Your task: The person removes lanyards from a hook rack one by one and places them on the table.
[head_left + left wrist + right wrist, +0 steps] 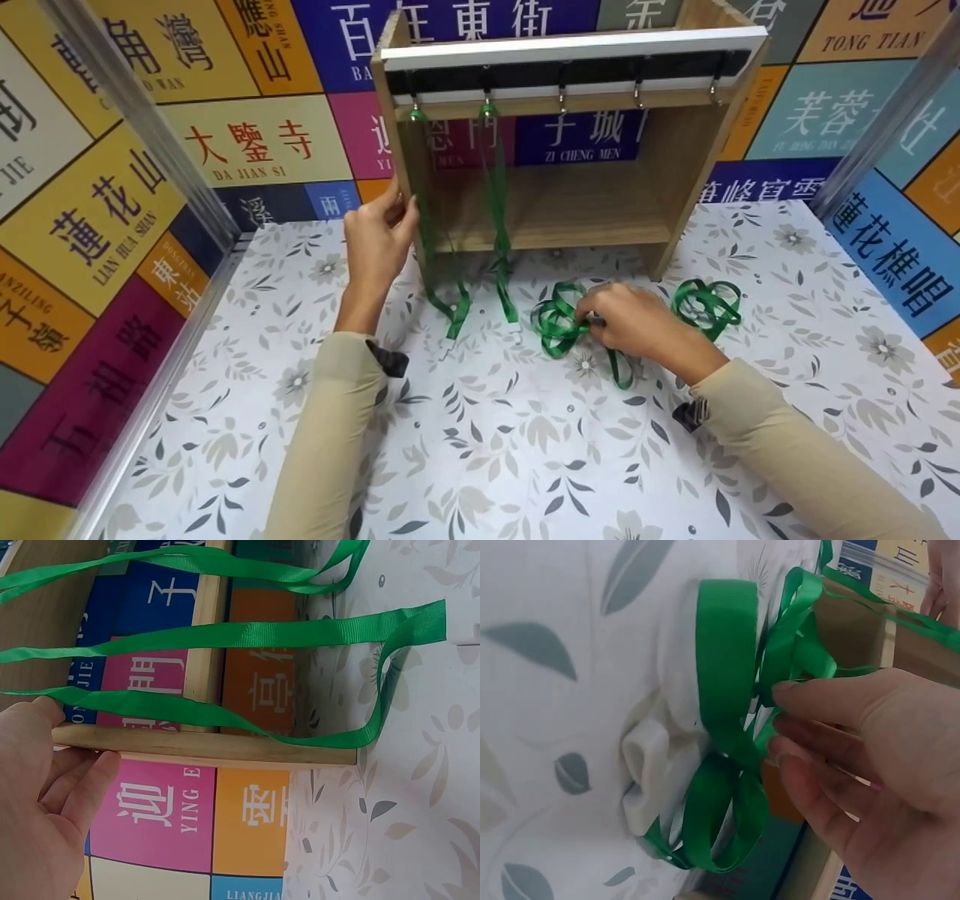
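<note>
My left hand (381, 238) holds the left side panel (225, 746) of a wooden hook rack (585, 199), thumb on one face and fingers on the other. In front of the rack, my right hand (634, 319) pinches a loosely coiled green ribbon lanyard (555, 319) between thumb and fingertips, low over the table. A loop of it trails toward me. Two more green lanyards hang from the rack's two leftmost hooks, one lanyard (499, 202) on the second hook; their lower ends with white fittings reach the tabletop.
Another green coil (705, 307) lies right of my right hand. Three bare metal hooks, including the middle hook (561, 97), line the rack's front bar. Patterned cloth covers the table (480, 450). Coloured panels with lettering (255, 142) stand behind and at both sides.
</note>
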Tool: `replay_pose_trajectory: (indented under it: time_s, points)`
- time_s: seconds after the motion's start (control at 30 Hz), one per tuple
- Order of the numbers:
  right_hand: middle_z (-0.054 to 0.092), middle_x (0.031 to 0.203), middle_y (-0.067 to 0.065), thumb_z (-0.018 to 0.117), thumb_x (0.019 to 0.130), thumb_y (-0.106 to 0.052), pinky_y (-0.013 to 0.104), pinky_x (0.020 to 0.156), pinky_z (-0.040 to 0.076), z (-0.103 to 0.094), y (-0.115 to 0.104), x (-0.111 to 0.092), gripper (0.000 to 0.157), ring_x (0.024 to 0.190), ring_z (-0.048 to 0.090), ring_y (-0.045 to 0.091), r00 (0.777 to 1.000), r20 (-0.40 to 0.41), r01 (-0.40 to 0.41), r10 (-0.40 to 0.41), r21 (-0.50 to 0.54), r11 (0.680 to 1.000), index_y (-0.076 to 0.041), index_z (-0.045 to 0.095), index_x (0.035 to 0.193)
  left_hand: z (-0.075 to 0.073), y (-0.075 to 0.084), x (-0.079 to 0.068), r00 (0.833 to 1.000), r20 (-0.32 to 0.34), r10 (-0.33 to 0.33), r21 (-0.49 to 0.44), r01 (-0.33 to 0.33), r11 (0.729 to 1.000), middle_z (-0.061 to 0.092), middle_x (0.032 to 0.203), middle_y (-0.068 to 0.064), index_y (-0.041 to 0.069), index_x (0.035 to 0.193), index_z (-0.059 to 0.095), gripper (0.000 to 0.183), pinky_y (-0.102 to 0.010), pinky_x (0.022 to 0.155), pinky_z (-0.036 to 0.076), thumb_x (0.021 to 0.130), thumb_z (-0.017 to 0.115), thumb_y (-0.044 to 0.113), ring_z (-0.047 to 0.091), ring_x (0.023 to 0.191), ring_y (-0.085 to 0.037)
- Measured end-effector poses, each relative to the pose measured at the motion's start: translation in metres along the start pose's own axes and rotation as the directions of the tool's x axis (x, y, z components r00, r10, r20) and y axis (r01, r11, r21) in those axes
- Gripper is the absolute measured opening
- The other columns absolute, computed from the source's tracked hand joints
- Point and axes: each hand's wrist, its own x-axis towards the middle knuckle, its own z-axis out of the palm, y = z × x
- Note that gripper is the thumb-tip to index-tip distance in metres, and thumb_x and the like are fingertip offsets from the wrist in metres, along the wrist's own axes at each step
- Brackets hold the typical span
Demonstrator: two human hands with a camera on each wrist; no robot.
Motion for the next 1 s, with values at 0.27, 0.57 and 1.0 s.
replay_pose_trajectory:
  time_s: [0.27, 0.57, 1.0]
  points:
    - [0.075, 0.127, 0.006, 0.07, 0.086, 0.014, 0.05, 0.079, 0.064, -0.012, -0.01, -0.005, 0.048, 0.118, 0.073, 0.035, 0.998, 0.054, -0.019, 0.02, -0.013, 1.0, -0.019, 0.084, 0.118, 0.0, 0.0, 0.0, 1.0, 0.002, 0.001, 0.008, -0.001, 1.0, 0.078, 0.128, -0.013, 0.015, 0.147, 0.068, 0.044, -0.035, 0.095, 0.066, 0.105, 0.073, 0.025, 0.08, 0.113, -0.021]
    - [0.078, 0.124, 0.006, 0.075, 0.097, -0.008, 0.047, 0.071, 0.064, -0.043, -0.027, 0.012, 0.027, 0.107, 0.076, 0.031, 0.995, -0.087, -0.047, 0.048, 0.009, 0.999, -0.016, 0.081, 0.123, -0.001, -0.001, 0.0, 1.0, -0.01, 0.017, 0.017, -0.017, 1.0, 0.08, 0.124, -0.015, 0.013, 0.145, 0.07, 0.043, -0.037, 0.094, 0.067, 0.104, 0.074, 0.025, 0.081, 0.11, -0.022]
    - [0.083, 0.111, 0.008, 0.078, 0.101, -0.016, 0.031, 0.083, 0.067, -0.085, -0.075, 0.079, 0.024, 0.098, 0.079, 0.018, 0.823, -0.558, 0.151, 0.104, 0.391, 0.908, -0.006, 0.078, 0.123, 0.0, 0.002, 0.0, 0.999, 0.028, -0.042, 0.017, 0.041, 0.999, 0.077, 0.132, -0.011, 0.018, 0.15, 0.065, 0.047, -0.033, 0.096, 0.066, 0.105, 0.073, 0.026, 0.079, 0.115, -0.022]
